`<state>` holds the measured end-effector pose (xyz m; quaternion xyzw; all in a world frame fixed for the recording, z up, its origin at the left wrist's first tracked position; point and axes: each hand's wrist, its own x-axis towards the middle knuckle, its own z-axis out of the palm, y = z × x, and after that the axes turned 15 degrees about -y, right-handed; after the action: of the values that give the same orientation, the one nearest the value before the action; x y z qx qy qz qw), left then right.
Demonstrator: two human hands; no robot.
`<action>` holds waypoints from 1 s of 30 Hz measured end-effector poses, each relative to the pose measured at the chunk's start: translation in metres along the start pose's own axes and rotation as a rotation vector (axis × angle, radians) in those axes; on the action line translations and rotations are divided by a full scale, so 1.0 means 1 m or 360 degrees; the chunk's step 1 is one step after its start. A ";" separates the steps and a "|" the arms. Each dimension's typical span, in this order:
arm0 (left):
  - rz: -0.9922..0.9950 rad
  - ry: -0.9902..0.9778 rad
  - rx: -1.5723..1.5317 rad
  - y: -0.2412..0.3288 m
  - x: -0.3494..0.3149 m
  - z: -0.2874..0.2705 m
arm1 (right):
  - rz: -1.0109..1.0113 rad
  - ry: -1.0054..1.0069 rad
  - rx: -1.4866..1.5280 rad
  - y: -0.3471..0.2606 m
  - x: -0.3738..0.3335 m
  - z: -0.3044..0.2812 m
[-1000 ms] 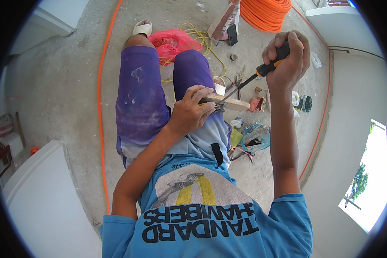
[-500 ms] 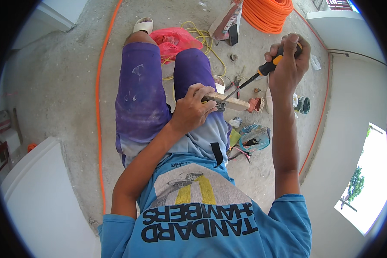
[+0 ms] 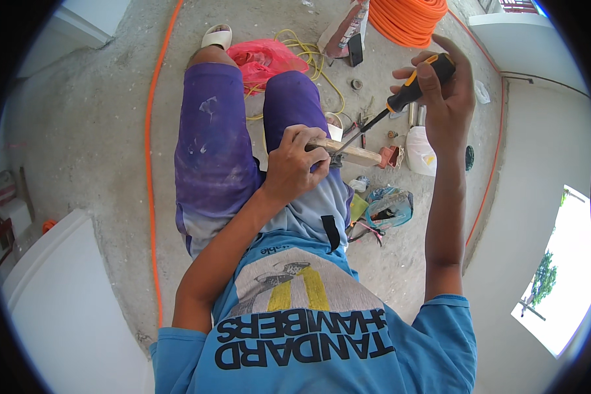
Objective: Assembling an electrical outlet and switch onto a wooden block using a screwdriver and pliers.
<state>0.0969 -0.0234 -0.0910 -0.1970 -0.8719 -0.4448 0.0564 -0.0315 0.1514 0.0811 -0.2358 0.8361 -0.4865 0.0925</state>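
Observation:
My left hand (image 3: 297, 165) is closed around a short length of wood (image 3: 361, 155) above my lap, together with a small dark part (image 3: 336, 160) whose kind I cannot make out. Up to the right, my right hand (image 3: 452, 98) holds a screwdriver (image 3: 401, 95) by its black and yellow handle. The thumb presses on the handle while some fingers are loosely spread. The shaft slants down to the left, and its tip meets the dark part beside the wood. My left fingers hide much of that part.
An orange-red box (image 3: 390, 157) lies by the wood's far end. On the concrete floor are pliers (image 3: 363, 125), a clear bluish bag (image 3: 389, 207), a pink plastic bag (image 3: 269, 60), a yellow cord (image 3: 317, 62) and a coil of orange tubing (image 3: 406, 21). A white wall (image 3: 535, 157) stands right.
My right fingers have loosened and spread on the screwdriver handle, and the hand has shifted slightly right. The tip stays at the dark part; my left hand has barely moved.

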 end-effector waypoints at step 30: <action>-0.0135 -0.0053 -0.0126 0.002 0.003 -0.005 | 0.0147 0.0013 -0.0183 0.002 -0.001 -0.019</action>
<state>0.0944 -0.0259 -0.0858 -0.1692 -0.8620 -0.4776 0.0150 -0.0388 0.1670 0.0886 -0.2000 0.8730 -0.4339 0.0979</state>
